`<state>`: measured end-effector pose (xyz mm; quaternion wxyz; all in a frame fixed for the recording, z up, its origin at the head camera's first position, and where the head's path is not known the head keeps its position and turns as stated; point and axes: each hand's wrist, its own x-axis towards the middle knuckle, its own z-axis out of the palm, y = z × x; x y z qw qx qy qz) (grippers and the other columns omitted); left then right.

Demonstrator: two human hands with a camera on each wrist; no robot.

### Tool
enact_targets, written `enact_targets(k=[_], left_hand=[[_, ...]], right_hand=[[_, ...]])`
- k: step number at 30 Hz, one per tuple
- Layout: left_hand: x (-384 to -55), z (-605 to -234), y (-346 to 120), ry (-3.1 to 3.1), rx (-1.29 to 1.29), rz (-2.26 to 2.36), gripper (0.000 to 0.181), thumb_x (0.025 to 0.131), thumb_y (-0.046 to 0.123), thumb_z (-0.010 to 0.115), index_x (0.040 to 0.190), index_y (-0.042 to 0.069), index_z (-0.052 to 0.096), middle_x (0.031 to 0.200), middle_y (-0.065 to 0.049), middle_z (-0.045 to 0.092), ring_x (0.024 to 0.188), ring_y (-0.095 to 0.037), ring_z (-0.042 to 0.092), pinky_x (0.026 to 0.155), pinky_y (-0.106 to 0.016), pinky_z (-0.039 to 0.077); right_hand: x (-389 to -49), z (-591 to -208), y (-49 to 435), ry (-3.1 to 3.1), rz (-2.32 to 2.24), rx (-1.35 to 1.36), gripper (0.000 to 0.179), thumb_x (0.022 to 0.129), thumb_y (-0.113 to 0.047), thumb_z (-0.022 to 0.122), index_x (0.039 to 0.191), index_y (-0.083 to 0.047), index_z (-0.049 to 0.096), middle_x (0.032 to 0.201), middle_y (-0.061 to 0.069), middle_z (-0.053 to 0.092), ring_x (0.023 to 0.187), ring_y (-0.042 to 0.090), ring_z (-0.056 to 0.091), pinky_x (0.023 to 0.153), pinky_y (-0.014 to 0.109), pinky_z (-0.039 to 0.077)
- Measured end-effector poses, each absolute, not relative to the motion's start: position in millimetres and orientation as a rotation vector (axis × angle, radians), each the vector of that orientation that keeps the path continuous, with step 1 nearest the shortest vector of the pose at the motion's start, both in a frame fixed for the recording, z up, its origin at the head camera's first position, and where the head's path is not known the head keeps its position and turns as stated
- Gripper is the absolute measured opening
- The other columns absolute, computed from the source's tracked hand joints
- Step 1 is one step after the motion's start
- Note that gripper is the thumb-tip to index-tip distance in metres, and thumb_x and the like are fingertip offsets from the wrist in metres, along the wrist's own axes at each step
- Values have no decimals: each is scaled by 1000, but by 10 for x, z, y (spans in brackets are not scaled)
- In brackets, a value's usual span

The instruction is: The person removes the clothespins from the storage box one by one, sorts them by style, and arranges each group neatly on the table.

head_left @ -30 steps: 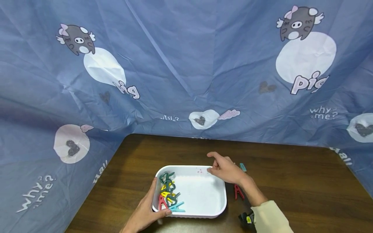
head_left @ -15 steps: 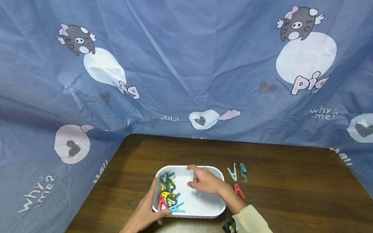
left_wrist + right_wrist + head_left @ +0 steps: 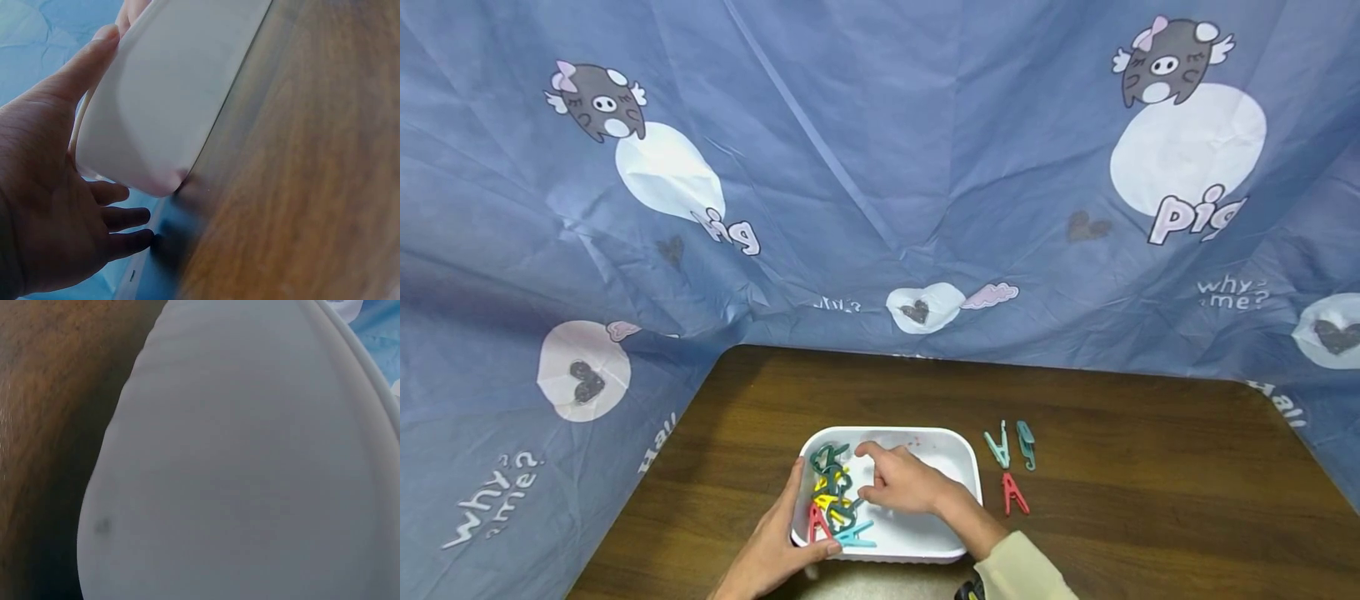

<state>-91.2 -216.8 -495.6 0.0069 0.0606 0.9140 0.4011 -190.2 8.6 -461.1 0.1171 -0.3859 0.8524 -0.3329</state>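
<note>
Place: a screened-off tabletop spot; home or studio, cannot tell.
Cloth [image 3: 917, 167]: blue, creased, hung like a curtain, printed with cartoon pigs [image 3: 1167, 62] and hearts [image 3: 587, 383].
Table [image 3: 1157, 467]: dark wood-grain top, rounded corners, cloth behind its far edge.

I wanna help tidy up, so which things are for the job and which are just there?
For the job, I think:
white tray, touched by the left hand
clips inside it, near the right hand
two teal clips and the red clip outside, probably, because they're clips too

Just there:
blue pig cloth, hanging behind
brown table, only holding things up
</note>
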Motion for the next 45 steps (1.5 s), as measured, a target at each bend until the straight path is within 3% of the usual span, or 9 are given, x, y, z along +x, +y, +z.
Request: enact_targets(k=[17, 25, 36, 45], left_hand=[[-907, -4957, -2168, 2869, 204, 1256, 122, 72, 39, 88, 162, 8, 12, 162, -23, 31, 143, -39, 40, 113, -54, 40], [-912, -4961, -2170, 2851, 200, 1264, 122, 73, 39, 88, 162, 9, 11, 164, -24, 27, 145, -40, 37, 114, -55, 38], [-911, -4961, -2175, 2889, 228, 1236, 122, 72, 39, 88, 161, 5, 13, 161, -26, 31, 142, -41, 41, 112, -54, 42], [-912, -4962, -2175, 2882, 223, 1239, 122, 72, 40, 88, 161, 6, 12, 161, -25, 32, 140, -39, 43, 111, -51, 43]], right_hand=[[-1800, -4678, -96, 2499, -871, -1119, 47, 87, -17, 72, 130, -5, 55, 61, -11, 50, 52, -4, 43, 50, 14, 38], [-1760, -4750, -160, 2525, -777, -1115, 54, 86, -22, 74, 134, -7, 54, 63, -12, 52, 54, -3, 45, 53, 15, 40], [-1724, -4790, -181, 2561, -698, -1091, 53, 85, -28, 76, 131, -13, 55, 69, -11, 52, 60, 1, 46, 56, 18, 41], [-1704, -4784, -155, 2602, -660, -1109, 55, 83, -33, 77, 131, -13, 57, 85, -2, 68, 70, 3, 55, 65, 20, 48]])
